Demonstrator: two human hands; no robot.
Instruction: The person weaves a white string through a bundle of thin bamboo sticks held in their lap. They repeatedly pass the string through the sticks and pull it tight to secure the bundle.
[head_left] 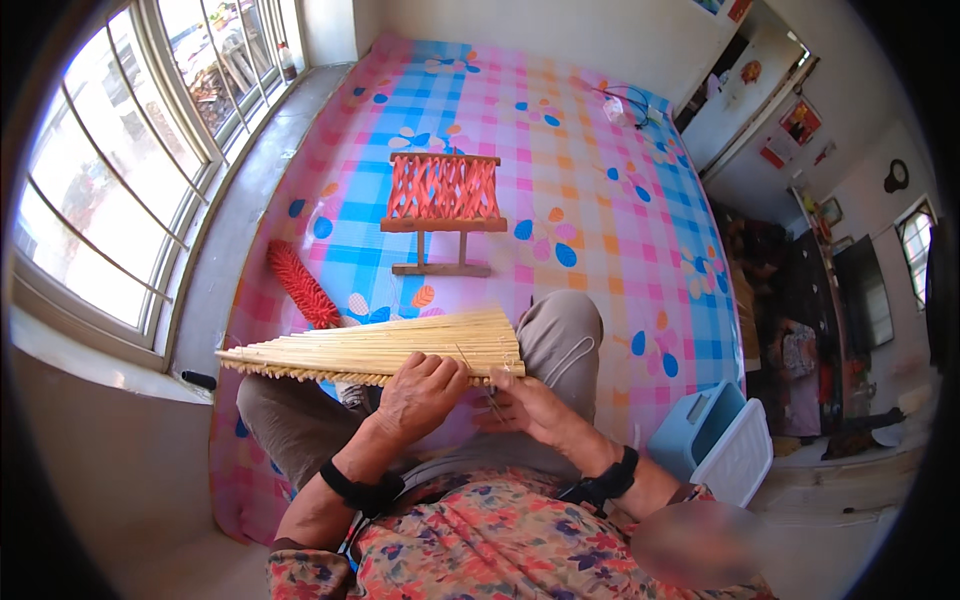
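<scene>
The left hand [418, 392] is gripping, with fingers curled over its near edge, a flat mat [375, 349] of pale thin straws lying across the lap, while the right hand [527, 408] is pinching a thin needle [480, 382] beside it.

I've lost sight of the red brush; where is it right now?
In the head view, the red brush lies on the checked mat at the person's left, just beyond the straw mat held by the left hand, near the window.

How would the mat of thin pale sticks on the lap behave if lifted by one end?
The stick mat probably feels light. It is likely stiff along the sticks but rolls across them. The left hand grips its edge; loose sticks may slip out.
</scene>
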